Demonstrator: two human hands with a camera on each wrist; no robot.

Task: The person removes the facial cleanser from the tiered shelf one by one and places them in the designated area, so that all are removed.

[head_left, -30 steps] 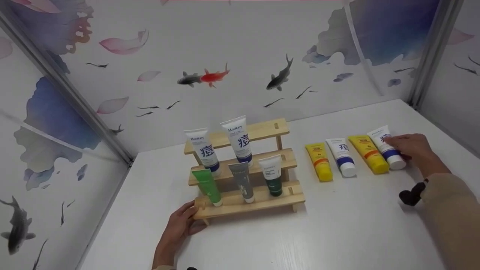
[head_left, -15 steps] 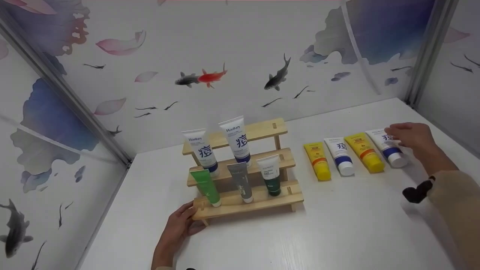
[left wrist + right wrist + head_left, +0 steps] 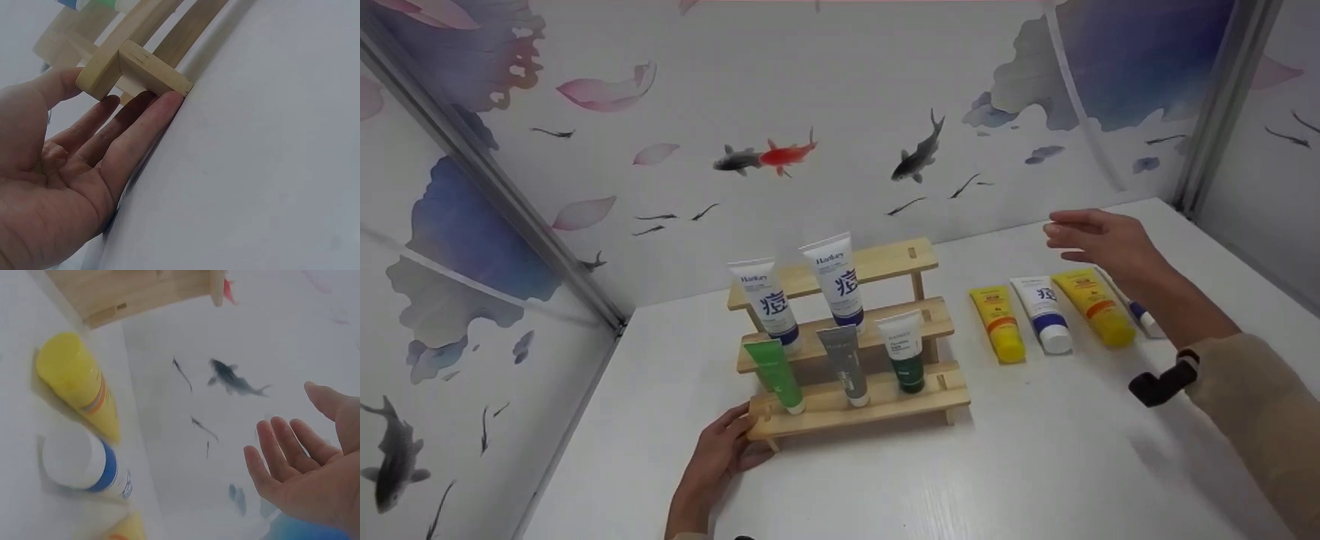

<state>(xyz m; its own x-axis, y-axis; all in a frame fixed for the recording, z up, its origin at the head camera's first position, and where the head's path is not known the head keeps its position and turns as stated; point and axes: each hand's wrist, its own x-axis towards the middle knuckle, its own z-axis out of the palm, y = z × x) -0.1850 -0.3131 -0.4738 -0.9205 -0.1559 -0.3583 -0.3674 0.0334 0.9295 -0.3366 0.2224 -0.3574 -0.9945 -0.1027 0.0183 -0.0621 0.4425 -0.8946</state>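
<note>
My left hand (image 3: 716, 450) holds the left front corner of a three-tiered wooden display rack (image 3: 889, 262); in the left wrist view, its fingers touch the shelf end and leg (image 3: 154, 70). On the rack's middle tier stand two white-and-blue tubes, one left (image 3: 765, 300) and one right (image 3: 834, 281). The bottom tier bears a green tube (image 3: 775, 375), a grey tube (image 3: 844, 364) and a white-and-dark-green tube (image 3: 901, 349). Holding nothing, my right hand (image 3: 1110, 244) hovers with extended fingers above the lying tubes; the right wrist view shows its bare palm (image 3: 315, 486).
Right of the rack, a yellow tube (image 3: 997, 322), a white-and-blue tube (image 3: 1041, 315), another yellow tube (image 3: 1095, 309) and a partly hidden white-and-blue tube (image 3: 1147, 320) lie in a row on the white table (image 3: 960, 480). Fish-patterned wall panels (image 3: 855, 90) border the table behind and at both sides.
My right hand has let go of the rightmost white-and-blue tube, risen and moved left over the row. That tube stays lying on the table. The left hand keeps its place on the rack.
</note>
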